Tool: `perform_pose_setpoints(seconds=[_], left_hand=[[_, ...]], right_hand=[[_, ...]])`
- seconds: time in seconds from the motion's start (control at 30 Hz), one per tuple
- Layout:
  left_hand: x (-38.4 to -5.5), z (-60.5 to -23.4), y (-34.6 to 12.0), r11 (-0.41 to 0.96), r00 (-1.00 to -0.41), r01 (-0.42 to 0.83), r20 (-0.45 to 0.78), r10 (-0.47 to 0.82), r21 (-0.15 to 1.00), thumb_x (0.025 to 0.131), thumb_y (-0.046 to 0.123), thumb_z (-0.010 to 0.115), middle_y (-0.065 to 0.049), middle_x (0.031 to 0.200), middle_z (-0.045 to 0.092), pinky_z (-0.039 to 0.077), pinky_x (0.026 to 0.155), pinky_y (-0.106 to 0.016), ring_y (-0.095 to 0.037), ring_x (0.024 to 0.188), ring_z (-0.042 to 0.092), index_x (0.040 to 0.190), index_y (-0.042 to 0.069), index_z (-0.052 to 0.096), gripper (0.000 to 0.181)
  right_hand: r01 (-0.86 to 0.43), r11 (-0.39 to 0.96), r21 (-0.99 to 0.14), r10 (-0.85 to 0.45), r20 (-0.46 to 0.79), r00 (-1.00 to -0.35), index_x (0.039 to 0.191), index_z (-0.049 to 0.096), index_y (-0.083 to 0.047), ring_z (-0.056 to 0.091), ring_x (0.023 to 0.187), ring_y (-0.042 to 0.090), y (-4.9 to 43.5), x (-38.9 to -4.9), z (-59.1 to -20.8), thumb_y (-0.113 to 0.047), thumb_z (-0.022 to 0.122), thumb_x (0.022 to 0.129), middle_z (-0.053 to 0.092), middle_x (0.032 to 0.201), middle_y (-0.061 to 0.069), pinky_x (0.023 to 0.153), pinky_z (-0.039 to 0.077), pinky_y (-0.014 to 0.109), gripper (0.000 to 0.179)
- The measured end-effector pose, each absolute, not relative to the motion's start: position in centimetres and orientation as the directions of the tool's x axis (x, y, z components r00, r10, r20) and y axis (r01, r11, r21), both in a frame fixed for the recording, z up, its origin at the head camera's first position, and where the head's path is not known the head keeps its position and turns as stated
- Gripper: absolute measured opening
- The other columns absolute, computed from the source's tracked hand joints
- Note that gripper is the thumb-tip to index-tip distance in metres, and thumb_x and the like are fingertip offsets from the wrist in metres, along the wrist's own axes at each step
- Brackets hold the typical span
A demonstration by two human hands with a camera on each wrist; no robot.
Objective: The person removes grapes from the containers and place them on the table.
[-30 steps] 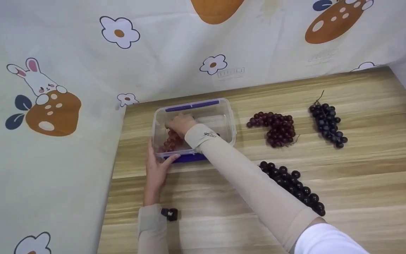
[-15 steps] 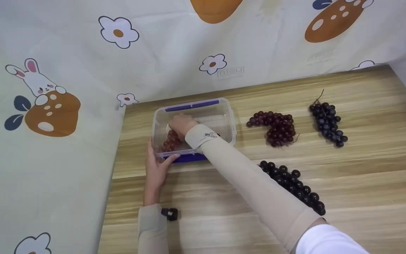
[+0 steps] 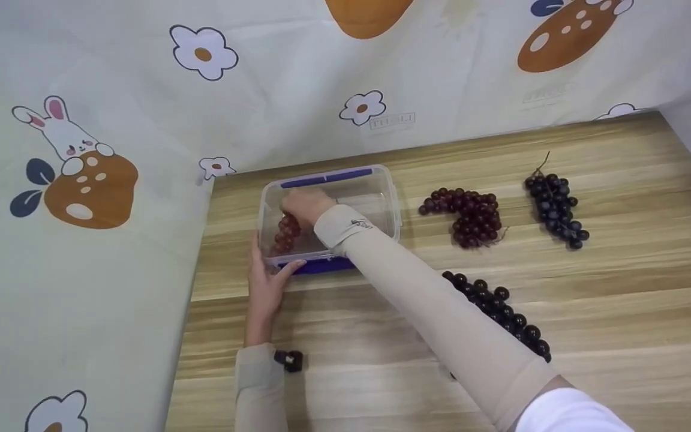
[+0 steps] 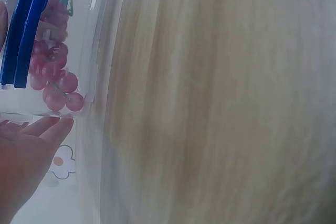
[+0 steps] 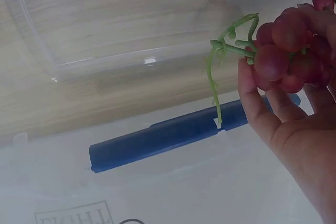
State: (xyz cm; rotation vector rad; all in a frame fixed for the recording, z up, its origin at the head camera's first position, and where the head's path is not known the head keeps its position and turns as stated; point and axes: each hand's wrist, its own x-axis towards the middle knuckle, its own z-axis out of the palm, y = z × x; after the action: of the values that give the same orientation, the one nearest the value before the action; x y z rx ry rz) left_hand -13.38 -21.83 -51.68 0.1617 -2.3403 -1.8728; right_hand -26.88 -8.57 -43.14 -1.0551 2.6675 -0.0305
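Observation:
In the head view, a clear plastic food container (image 3: 396, 201) with blue latches sits lidless at the table's back left. My right hand (image 3: 308, 205) reaches inside it and holds a bunch of red grapes (image 3: 287, 234). The right wrist view has the fingers curled round the grapes (image 5: 281, 51), their green stem (image 5: 212, 77) hanging free. At the container's front left corner, my left hand (image 3: 266, 291) grips it, thumb over the front rim and fingers along the left side. Through the clear wall, the left wrist view shows the grapes (image 4: 52, 72) near those fingers.
To the container's right lie a dark red grape bunch (image 3: 476, 219) and, beyond it, a blue-black bunch (image 3: 555, 207). A black bunch (image 3: 504, 312) nearer the front is partly hidden by my right sleeve (image 3: 435, 318). A patterned cloth (image 3: 285, 114) rises behind the table.
My right hand and the red grapes have shifted slightly left and back inside the container. My left hand stays at the corner.

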Motion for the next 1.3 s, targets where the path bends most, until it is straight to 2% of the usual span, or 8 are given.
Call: perform_pose_setpoints(seconds=[0.3, 0.43, 0.67, 0.87, 1.17, 1.3], left_hand=[[-13.3, -51.6, -21.6, 0.234, -0.984, -0.004, 0.037, -0.172, 0.972, 0.089, 0.006, 0.085, -0.020, 0.175, 0.010, 0.018, 0.132, -0.044, -0.033, 0.161, 0.015, 0.169, 0.002, 0.006, 0.112], [-13.3, -51.7, -21.6, 0.230, -0.984, 0.009, 0.049, -0.170, 0.973, 0.089, 0.005, 0.085, -0.022, 0.174, 0.014, 0.019, 0.132, -0.045, -0.034, 0.160, 0.019, 0.169, 0.001, 0.006, 0.112], [-13.3, -51.9, -21.6, 0.272, -0.982, -0.010, 0.042, -0.185, 0.962, 0.088, 0.008, 0.086, -0.022, 0.173, 0.018, 0.017, 0.132, -0.047, -0.036, 0.160, 0.019, 0.168, 0.000, 0.010, 0.110], [-13.4, -52.0, -21.7, 0.260, -0.982, -0.005, 0.045, -0.183, 0.966, 0.088, 0.007, 0.086, -0.021, 0.174, 0.016, 0.019, 0.132, -0.045, -0.035, 0.159, 0.021, 0.168, 0.000, 0.010, 0.111], [-13.2, -51.8, -21.8, 0.272, -0.980, 0.021, 0.074, -0.183, 0.962, 0.089, 0.009, 0.086, -0.024, 0.173, 0.019, 0.020, 0.131, -0.049, -0.039, 0.158, 0.024, 0.167, -0.003, 0.011, 0.109], [-13.3, -51.9, -21.8, 0.177, -0.987, 0.041, 0.068, -0.145, 0.983, 0.091, 0.003, 0.082, -0.021, 0.174, 0.016, 0.022, 0.131, -0.049, -0.036, 0.159, 0.022, 0.169, 0.001, 0.004, 0.110]], right_hand=[[-0.653, 0.723, -0.225, -0.690, -0.203, -0.694, 0.118, 0.076, -0.007, 0.069, 0.105, 0.025, -7.6, -26.3, -41.7, -0.002, 0.068, 0.100, 0.075, 0.118, 0.012, 0.090, 0.062, 0.040, 0.020], [-0.654, 0.709, -0.265, -0.703, -0.187, -0.686, 0.116, 0.076, -0.006, 0.069, 0.104, 0.027, -7.0, -26.2, -41.4, 0.001, 0.069, 0.099, 0.075, 0.117, 0.012, 0.091, 0.061, 0.041, 0.020], [-0.632, 0.724, -0.278, -0.686, -0.187, -0.703, 0.112, 0.074, -0.006, 0.069, 0.101, 0.026, -6.0, -26.1, -40.7, 0.000, 0.070, 0.095, 0.075, 0.114, 0.011, 0.089, 0.060, 0.039, 0.018], [-0.630, 0.715, -0.302, -0.693, -0.194, -0.694, 0.117, 0.070, -0.006, 0.066, 0.103, 0.026, -4.8, -25.9, -39.6, -0.001, 0.068, 0.098, 0.072, 0.115, 0.010, 0.089, 0.058, 0.037, 0.020], [-0.648, 0.693, -0.315, -0.712, -0.163, -0.683, 0.119, 0.069, -0.007, 0.069, 0.105, 0.026, -3.1, -25.1, -38.1, -0.002, 0.069, 0.099, 0.072, 0.116, 0.010, 0.090, 0.060, 0.036, 0.021], [-0.673, 0.676, -0.301, -0.727, -0.124, -0.675, 0.120, 0.069, -0.005, 0.069, 0.110, 0.028, -2.6, -24.8, -37.8, -0.003, 0.073, 0.097, 0.073, 0.119, 0.011, 0.096, 0.058, 0.038, 0.024]])
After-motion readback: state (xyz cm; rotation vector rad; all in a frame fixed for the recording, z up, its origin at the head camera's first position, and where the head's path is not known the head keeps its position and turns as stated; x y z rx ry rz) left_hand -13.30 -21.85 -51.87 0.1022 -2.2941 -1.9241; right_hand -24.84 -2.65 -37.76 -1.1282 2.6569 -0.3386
